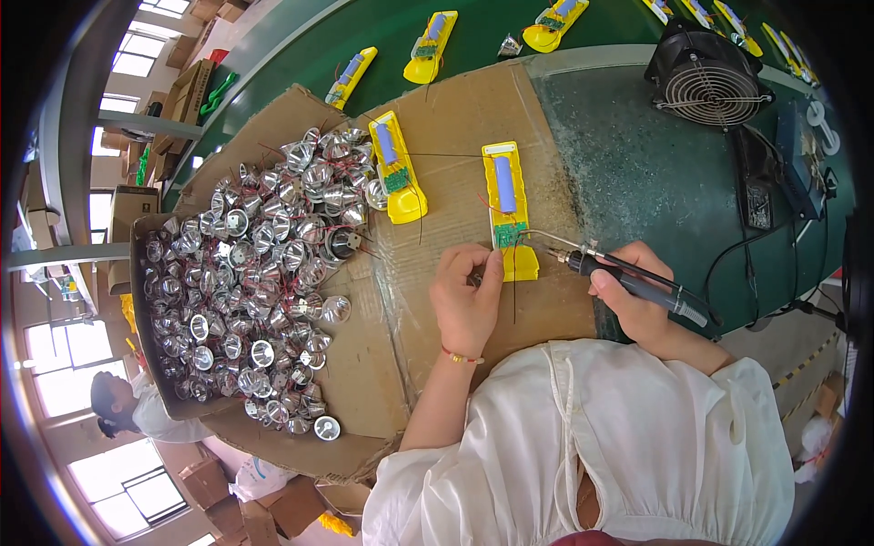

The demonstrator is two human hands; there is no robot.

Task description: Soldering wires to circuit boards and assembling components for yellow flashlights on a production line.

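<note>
A yellow plastic housing (pixel 521 266) lies in front of me on the cardboard, with a purple cylindrical battery (pixel 505 186) and a small green circuit board (pixel 508 235) in it. My right hand (pixel 642 289) is closed around a soldering iron (pixel 583 262) with a thin metal tube fixed along it. The iron's tip points left, close to the housing; the curved tube end reaches the board. Just left of the board, my left hand (pixel 466 296) pinches thumb and fingers together; what is between them is too small to make out. Thin wires stick out from the housing.
Many silver reflector cups (pixel 273 246) with red wires fill a cardboard box at left. Another yellow housing (pixel 407 205) lies beside them. More housings (pixel 431 47) line the green bench's far side. A black fan (pixel 710 86) and a blue unit with cables (pixel 801 155) stand at right.
</note>
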